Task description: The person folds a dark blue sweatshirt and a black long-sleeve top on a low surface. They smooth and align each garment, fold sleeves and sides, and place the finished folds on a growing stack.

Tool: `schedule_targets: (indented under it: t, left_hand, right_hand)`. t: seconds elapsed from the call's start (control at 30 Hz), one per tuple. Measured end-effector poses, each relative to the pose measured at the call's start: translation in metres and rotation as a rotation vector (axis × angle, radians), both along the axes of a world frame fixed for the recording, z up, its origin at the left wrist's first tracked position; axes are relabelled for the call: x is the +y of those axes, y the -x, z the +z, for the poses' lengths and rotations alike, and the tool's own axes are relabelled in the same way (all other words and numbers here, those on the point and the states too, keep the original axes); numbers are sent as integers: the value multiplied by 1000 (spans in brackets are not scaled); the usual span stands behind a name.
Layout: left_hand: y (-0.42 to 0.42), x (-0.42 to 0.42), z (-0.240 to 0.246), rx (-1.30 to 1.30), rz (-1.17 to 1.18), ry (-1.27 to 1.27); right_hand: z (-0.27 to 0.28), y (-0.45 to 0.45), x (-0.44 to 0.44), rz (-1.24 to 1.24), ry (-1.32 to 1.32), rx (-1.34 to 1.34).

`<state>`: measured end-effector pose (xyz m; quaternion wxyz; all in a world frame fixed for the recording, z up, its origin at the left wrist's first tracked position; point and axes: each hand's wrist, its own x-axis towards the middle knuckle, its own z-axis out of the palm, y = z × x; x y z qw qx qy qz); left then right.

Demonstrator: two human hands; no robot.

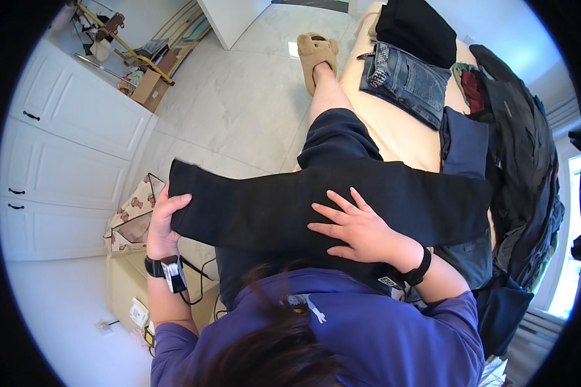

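A dark, long folded garment point(271, 208), probably a pair of trousers, lies crosswise over my lap. My left hand point(167, 213) grips its left end, thumb on top and the other fingers hidden underneath. Flat on the middle of the cloth rests my right hand point(351, 227), palm down with its fingers spread. The garment's other end reaches right, over the edge of the bed. Each wrist carries a strapped device with a cable.
On the bed point(377, 121) lie folded blue jeans point(409, 80), a black folded garment point(419, 29), navy folded cloth point(465, 142) and a heap of dark clothes point(518, 159). To the left stand white cabinets point(72, 126), a patterned fabric bag point(135, 213) and a beige nightstand point(126, 280).
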<state>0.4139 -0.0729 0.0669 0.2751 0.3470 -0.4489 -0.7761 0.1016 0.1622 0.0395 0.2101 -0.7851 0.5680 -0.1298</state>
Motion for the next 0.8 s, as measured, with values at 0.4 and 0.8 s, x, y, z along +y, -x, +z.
schedule_targets:
  t: [0.4, 0.8]
  left_hand:
    - [107, 49, 112, 269, -11, 96]
    - [-92, -12, -49, 184, 526, -90]
  right_hand:
    - [6, -29, -4, -234, 92, 13]
    - [-35, -49, -41, -330, 81, 126]
